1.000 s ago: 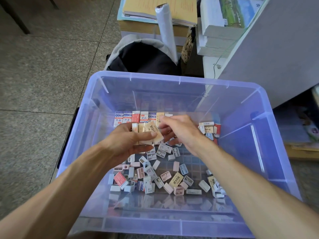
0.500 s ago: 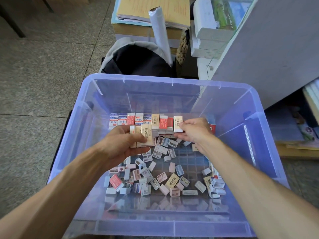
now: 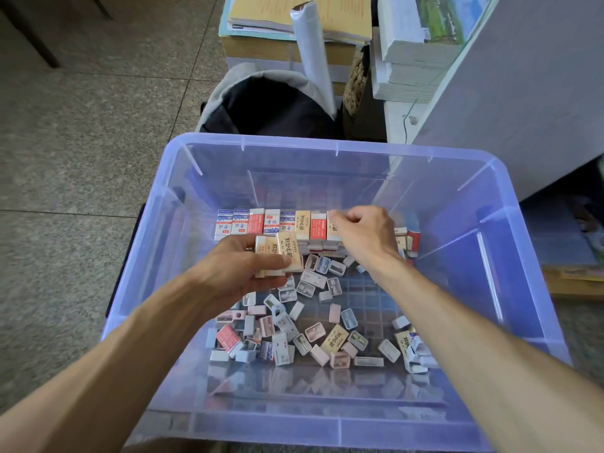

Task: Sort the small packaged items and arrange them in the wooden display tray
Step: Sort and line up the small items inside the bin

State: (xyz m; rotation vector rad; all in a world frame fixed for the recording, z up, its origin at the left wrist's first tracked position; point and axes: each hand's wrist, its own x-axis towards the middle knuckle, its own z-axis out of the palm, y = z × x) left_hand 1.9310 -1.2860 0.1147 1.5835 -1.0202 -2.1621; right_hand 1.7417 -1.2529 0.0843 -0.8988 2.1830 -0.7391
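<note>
Far L: speckled tile floor (image 3: 81,132), dark furniture leg at top corner. Centre of view is a clear bluish plastic bin (image 3: 490,243) on the floor; I don't see any wooden tray as such, all task items sit inside this bin. L arm comes in from bottom left; left hand (image 3: 238,273) is over the bin's L-centre, fingers curled round a small stack of beige eraser packs (image 3: 284,253), thumb across the front, the top one printed "ERASER". Behind it, along the bin's far wall, a row of upright eraser packs (image 3: 271,222) stands side by side: blue/white ones at L, red and beige further R. Below the hands, loose small items (image 3: 310,325) lie scattered on the bin floor, mostly pastel sharpener-like boxes w/ a few eraser packs mixed in, jumbled, many touching. R of centre: right hand (image 3: 362,233) is at the R end of the row, fingers bent, tips on a beige pack (image 3: 333,228) standing at the row's end; I read it as a pinch on the top edge, though the knuckles hide part of the contact. Just R of that hand a few more packs (image 3: 408,238) lean near the bin's R side, and another small pile (image 3: 413,351) lies lower R. Beyond the bin: black-and-grey backpack (image 3: 261,106), rolled white paper (image 3: 310,53), stacked books and papers (image 3: 294,14), a white cabinet side (image 3: 523,93) at far R.
</note>
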